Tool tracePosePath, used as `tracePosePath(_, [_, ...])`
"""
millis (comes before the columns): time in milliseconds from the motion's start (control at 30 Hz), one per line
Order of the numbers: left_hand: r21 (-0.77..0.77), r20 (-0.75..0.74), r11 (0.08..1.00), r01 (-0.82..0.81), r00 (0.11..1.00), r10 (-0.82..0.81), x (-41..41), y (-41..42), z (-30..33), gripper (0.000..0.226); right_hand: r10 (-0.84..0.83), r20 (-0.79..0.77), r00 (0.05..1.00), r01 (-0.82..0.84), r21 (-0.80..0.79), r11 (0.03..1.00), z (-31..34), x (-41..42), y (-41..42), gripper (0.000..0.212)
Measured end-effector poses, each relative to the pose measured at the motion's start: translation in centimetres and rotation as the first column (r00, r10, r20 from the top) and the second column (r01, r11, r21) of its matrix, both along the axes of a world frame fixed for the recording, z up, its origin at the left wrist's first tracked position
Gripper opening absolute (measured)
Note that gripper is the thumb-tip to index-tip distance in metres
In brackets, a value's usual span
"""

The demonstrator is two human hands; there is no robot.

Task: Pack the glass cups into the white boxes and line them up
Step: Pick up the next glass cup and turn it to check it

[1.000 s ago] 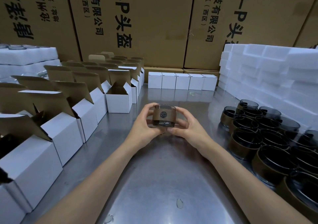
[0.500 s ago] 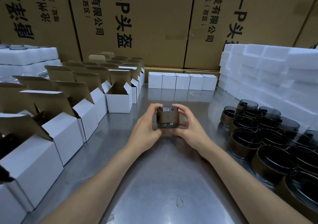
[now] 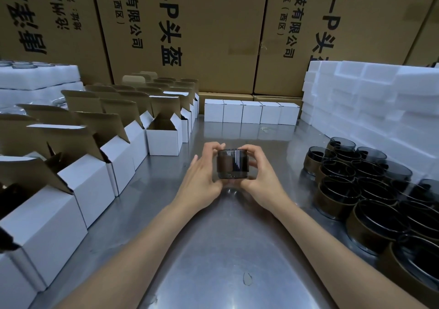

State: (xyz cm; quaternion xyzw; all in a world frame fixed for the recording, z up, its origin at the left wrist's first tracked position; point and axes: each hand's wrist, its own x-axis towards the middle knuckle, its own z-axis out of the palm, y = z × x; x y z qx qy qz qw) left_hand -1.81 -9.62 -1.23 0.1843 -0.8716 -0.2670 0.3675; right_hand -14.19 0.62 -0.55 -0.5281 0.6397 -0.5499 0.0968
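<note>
Both hands up at table centre: the left hand (image 3: 202,178) and the right hand (image 3: 263,178) curl their fingers round one dark smoked glass cup with a brown paper band (image 3: 232,163), held just above the steel, one hand on each side. Change since a second ago: the printed emblem on the band faced the person, now it is turned away and a plain side with light streaks shows; the cup also sits a bit lower and nearer the body. Reads as a rotate-and-check before boxing, so this cup is not yet packed. Likely target is the nearest open white cardboard box with brown inner flaps (image 3: 164,140) at 10 o'clock from the cup, top of a long line of open boxes running down the left edge. At 12 o'clock, a row of five closed white boxes (image 3: 251,112) already lined up against the back. At 3 to 4 o'clock, a cluster of unpacked banded glass cups (image 3: 361,190), so plenty left. Surface is a shiny stainless steel table (image 3: 213,249) with a few scuffs. White foam blocks (image 3: 370,99) stacked at 2 o'clock, white foam trays (image 3: 38,78) at 10, tall brown shipping cartons with black print (image 3: 213,35) walling the back.
</note>
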Motion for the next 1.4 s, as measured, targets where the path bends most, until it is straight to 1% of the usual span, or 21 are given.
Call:
tracePosePath(33, [-0.028, -0.003, 1.000, -0.010, 1.000, 0.010, 0.0, 0.1, 0.1, 0.069, -0.016, -0.011, 1.000, 0.016, -0.010, 1.000, 0.0, 0.1, 0.0, 0.065])
tracePosePath(100, [-0.140, -0.024, 0.989, -0.036, 0.999, 0.033, -0.1, 0.2, 0.1, 0.073, -0.048, -0.044, 0.998, 0.047, -0.032, 0.998, 0.0, 0.1, 0.0, 0.064])
tracePosePath(133, [-0.188, -0.036, 0.981, -0.050, 0.998, 0.044, -0.1, 0.3, 0.2, 0.072, -0.058, -0.062, 0.996, 0.056, -0.038, 0.998, 0.0, 0.1, 0.0, 0.066])
tracePosePath(167, [-0.206, -0.044, 0.977, -0.064, 0.997, 0.056, -0.1, 0.3, 0.2, 0.070, -0.059, -0.074, 0.995, 0.057, -0.037, 0.998, 0.0, 0.1, -0.1, 0.069])
tracePosePath(200, [-0.188, -0.047, 0.980, -0.073, 0.997, 0.065, -0.1, 0.3, 0.2, 0.068, -0.052, -0.076, 0.996, 0.050, -0.028, 0.998, 0.0, 0.0, -0.1, 0.073])
tracePosePath(267, [-0.101, -0.054, 0.993, -0.065, 0.997, 0.060, 0.0, 0.2, 0.2, 0.066, -0.026, -0.041, 0.999, 0.026, 0.003, 1.000, 0.0, 0.0, -0.1, 0.079])
tracePosePath(333, [-0.043, -0.042, 0.998, -0.037, 0.998, 0.035, 0.0, 0.0, 0.0, 0.068, -0.005, -0.008, 1.000, 0.005, 0.021, 1.000, -0.1, 0.0, -0.1, 0.074])
tracePosePath(400, [-0.024, -0.014, 0.999, -0.031, 0.999, 0.030, 0.0, 0.0, 0.0, 0.070, -0.008, -0.011, 1.000, 0.008, 0.023, 1.000, -0.2, 0.0, -0.1, 0.066])
tracePosePath(500, [-0.057, -0.039, 0.997, -0.057, 0.998, 0.054, -0.1, 0.0, 0.1, 0.066, -0.059, -0.022, 0.998, 0.058, -0.031, 0.998, -0.1, 0.1, -0.1, 0.061])
tracePosePath(567, [-0.128, -0.103, 0.990, -0.065, 0.993, 0.052, -0.1, 0.1, 0.2, 0.068, -0.097, -0.031, 0.995, 0.095, -0.069, 0.993, -0.1, 0.0, -0.1, 0.060])
tracePosePath(633, [-0.182, -0.134, 0.979, -0.089, 0.989, 0.065, 0.0, 0.1, 0.3, 0.067, -0.115, -0.035, 0.993, 0.112, -0.077, 0.991, 0.0, 0.0, -0.1, 0.061])
tracePosePath(700, [-0.151, -0.128, 0.981, -0.122, 0.986, 0.103, 0.0, 0.0, 0.2, 0.063, -0.109, -0.045, 0.993, 0.106, -0.067, 0.992, -0.1, 0.1, -0.1, 0.063])
tracePosePath(733, [-0.099, -0.119, 0.988, -0.120, 0.987, 0.108, 0.0, -0.2, 0.2, 0.062, -0.101, -0.050, 0.994, 0.098, -0.063, 0.993, -0.1, 0.1, -0.1, 0.063])
tracePosePath(833, [0.108, -0.122, 0.994, -0.031, 0.992, 0.045, 0.0, -0.7, 0.1, 0.067, -0.078, -0.057, 0.995, 0.075, -0.060, 0.995, -0.2, 0.2, -0.1, 0.063])
tracePosePath(900, [0.194, -0.119, 0.981, 0.030, 0.993, -0.007, 0.0, -1.0, 0.1, 0.068, -0.098, -0.091, 0.991, 0.092, -0.072, 0.993, -0.2, 0.2, -0.2, 0.063])
tracePosePath(967, [0.185, -0.104, 0.982, 0.032, 0.995, -0.012, 0.0, -0.9, 0.0, 0.069, -0.142, -0.136, 0.980, 0.130, -0.093, 0.987, -0.2, 0.2, -0.2, 0.064])
tracePosePath(1100, [-0.067, -0.103, 0.996, -0.058, 0.993, 0.051, 0.0, -0.4, 0.2, 0.065, -0.208, -0.262, 0.942, 0.174, -0.146, 0.974, -0.3, 0.4, -0.4, 0.071])
tracePosePath(1133, [-0.082, -0.102, 0.994, -0.072, 0.993, 0.063, 0.0, -0.4, 0.2, 0.064, -0.209, -0.284, 0.936, 0.170, -0.155, 0.973, -0.4, 0.4, -0.4, 0.073])
tracePosePath(1233, [0.008, -0.083, 0.997, -0.077, 0.994, 0.078, 0.1, -0.5, 0.3, 0.061, -0.180, -0.305, 0.935, 0.144, -0.137, 0.980, -0.4, 0.5, -0.4, 0.075])
tracePosePath(1300, [0.062, -0.094, 0.996, -0.064, 0.993, 0.070, 0.2, -0.6, 0.2, 0.064, -0.158, -0.264, 0.952, 0.135, -0.104, 0.985, -0.4, 0.5, -0.4, 0.077])
tracePosePath(1400, [0.127, -0.119, 0.991, -0.030, 0.992, 0.046, 0.2, -0.6, 0.3, 0.067, -0.168, -0.225, 0.960, 0.152, -0.084, 0.985, -0.4, 0.3, -0.3, 0.070])
